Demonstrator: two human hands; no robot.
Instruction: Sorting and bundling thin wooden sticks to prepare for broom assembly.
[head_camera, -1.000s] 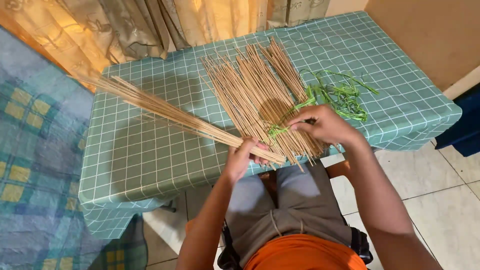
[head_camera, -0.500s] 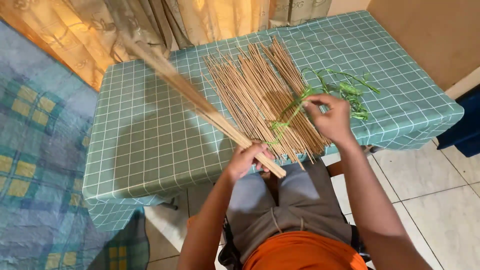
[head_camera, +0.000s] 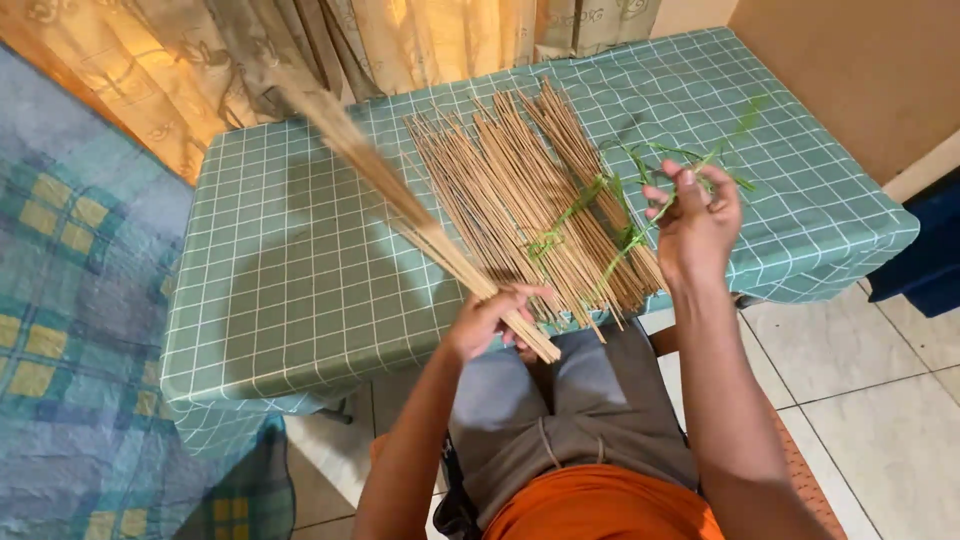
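Head view: the person sits at a low surface covered with a green cloth printed in a white grid. The left hand is closed around a bundle of thin tan sticks near its lower end, at the near edge of the surface. The bundle slants up and away to the left, lifted off the cloth, its far end blurred against the yellow patterned curtain. Its cut ends poke out below the fist, above the person's grey lap.

The right hand is raised over the right part of the surface, fingers curled together, pinching green leaf strips. One strip trails down from it across a loose pile of tan sticks; others arch up to the right of the fingers. The pile lies flat on the cloth, fanned out from the near edge toward the curtain, between the two hands.

No packages, labels or signs show. A blue and yellow checked fabric lies left of the surface, pale floor tiles lie to the right, and a dark blue object sits at the right edge.
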